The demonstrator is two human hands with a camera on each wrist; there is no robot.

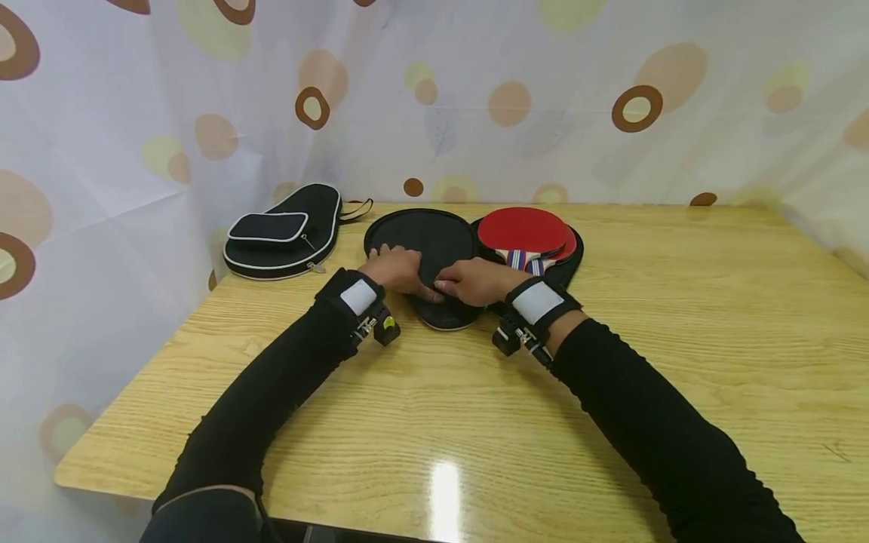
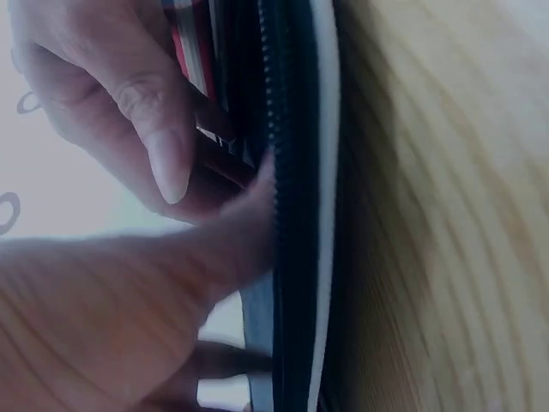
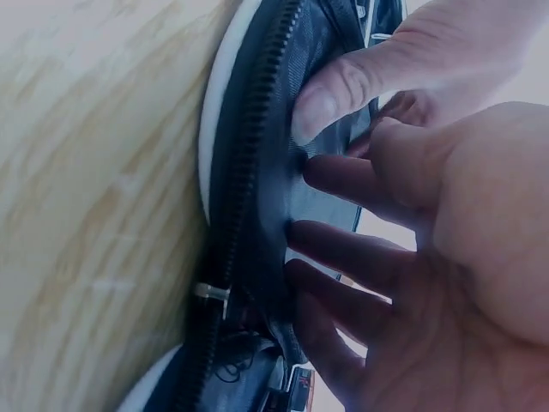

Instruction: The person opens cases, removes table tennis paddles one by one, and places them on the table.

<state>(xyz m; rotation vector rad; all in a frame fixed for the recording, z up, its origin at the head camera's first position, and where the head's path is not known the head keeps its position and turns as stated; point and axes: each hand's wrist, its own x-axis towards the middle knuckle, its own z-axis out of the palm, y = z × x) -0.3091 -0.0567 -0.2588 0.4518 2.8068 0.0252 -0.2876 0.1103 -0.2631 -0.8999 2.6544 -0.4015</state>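
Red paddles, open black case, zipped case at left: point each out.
red paddles (image 1: 521,228), head view, on the top paddle's red rubber face.
open black case (image 1: 434,230), head view, on its flap's black lining.
zipped case (image 1: 299,219), head view, on its black top.

A light wooden table with a glossy top is seen, and a bright patch of light is reflected on it near the front edge. A white curtain printed with brown, tan and pale green circles is hung behind the table and is carried round its left side. A second, closed black case is laid at the back left, against the curtain.
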